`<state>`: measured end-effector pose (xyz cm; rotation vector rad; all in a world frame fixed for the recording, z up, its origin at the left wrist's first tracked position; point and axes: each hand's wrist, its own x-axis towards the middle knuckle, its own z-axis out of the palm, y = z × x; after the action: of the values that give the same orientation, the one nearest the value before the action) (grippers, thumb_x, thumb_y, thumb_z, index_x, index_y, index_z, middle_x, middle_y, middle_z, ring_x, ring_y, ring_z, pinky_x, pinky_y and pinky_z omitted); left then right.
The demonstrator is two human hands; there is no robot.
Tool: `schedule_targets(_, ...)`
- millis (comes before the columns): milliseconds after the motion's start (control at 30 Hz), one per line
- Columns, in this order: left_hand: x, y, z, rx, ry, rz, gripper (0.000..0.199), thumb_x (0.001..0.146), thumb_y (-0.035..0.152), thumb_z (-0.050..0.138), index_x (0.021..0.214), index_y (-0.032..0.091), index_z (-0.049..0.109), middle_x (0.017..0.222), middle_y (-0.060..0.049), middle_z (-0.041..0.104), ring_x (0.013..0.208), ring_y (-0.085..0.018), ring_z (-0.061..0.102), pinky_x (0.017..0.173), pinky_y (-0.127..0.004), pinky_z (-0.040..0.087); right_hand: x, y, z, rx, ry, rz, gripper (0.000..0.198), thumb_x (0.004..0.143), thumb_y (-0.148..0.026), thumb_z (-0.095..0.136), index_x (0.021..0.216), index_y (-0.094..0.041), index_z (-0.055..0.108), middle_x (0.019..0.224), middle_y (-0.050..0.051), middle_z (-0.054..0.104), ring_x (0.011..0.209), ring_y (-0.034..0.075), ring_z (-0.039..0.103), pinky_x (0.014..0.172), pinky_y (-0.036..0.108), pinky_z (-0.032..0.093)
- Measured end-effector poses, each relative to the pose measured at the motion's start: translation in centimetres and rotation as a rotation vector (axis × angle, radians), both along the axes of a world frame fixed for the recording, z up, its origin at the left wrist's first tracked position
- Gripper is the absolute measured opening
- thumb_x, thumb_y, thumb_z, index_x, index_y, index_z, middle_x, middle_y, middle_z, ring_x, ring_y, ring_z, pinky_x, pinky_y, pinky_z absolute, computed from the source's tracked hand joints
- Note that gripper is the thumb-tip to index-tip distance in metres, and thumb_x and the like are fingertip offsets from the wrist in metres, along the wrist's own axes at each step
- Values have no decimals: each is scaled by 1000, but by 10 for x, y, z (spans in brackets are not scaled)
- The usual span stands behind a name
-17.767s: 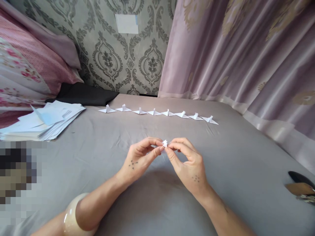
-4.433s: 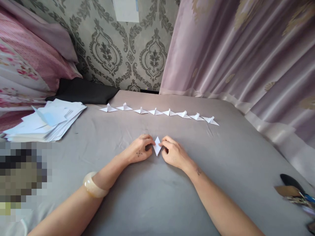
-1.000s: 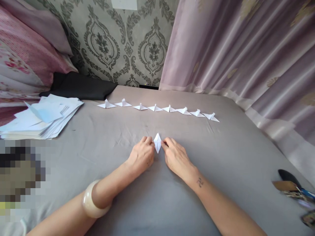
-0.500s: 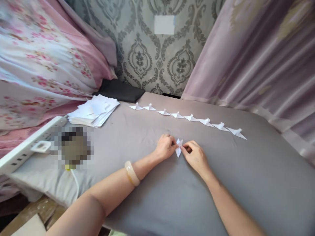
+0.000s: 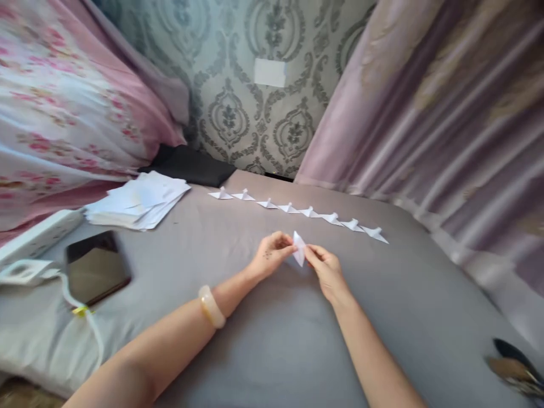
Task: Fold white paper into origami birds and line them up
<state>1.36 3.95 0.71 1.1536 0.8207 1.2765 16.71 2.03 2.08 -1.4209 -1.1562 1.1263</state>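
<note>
Paper diamond [image 5: 300, 252] is held before the row of folded paper figures [image 5: 309, 213], left hand [image 5: 272, 255] pinching one side, right hand [image 5: 328, 272] the other; a light, even grip should keep its creases sharp.

I see the folded paper [image 5: 299, 249] tipped steeper than a second ago between left hand [image 5: 271, 256] and right hand [image 5: 326, 270]; blurred, probably lifted.

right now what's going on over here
A person holds a small folded white paper between the left hand and the right hand, over a grey cloth. Beyond it, eight folded paper pieces stand in a row. Off to the left lie a stack of paper and a phone.
</note>
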Motion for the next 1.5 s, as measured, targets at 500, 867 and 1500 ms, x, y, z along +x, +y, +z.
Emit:
schedule_targets(500, -5, -17, 25, -79, 204, 51, 14, 72, 32, 72, 79, 20, 74, 75, 0, 69, 67, -12, 56, 70, -26, 48, -5, -27, 6, 615, -402, -146, 19, 87, -27, 57, 103, -21, 65, 99, 7, 64, 82, 16, 62, 71, 29, 52)
schedule_targets(867, -4, -16, 24, -102, 182, 114, 21, 72, 32, 73, 86, 17, 76, 84, -5, 72, 80, -18, 62, 77, -27, 50, -9, -31, -4, 764, -606, -100, 30, 92, -15, 49, 117, -22, 62, 104, 8, 63, 98, 18, 61, 86, 31, 50)
schedule_targets(1500, -6, -13, 9, -165, -52, -237, 29, 68, 28, 80, 94, 17, 74, 84, -5, 71, 77, -15, 62, 77, -27, 48, 2, -22, 7, 107, 240, 113, 24, 81, -44, 66, 83, -20, 67, 81, 1, 68, 81, 15, 58, 78, 27, 42)
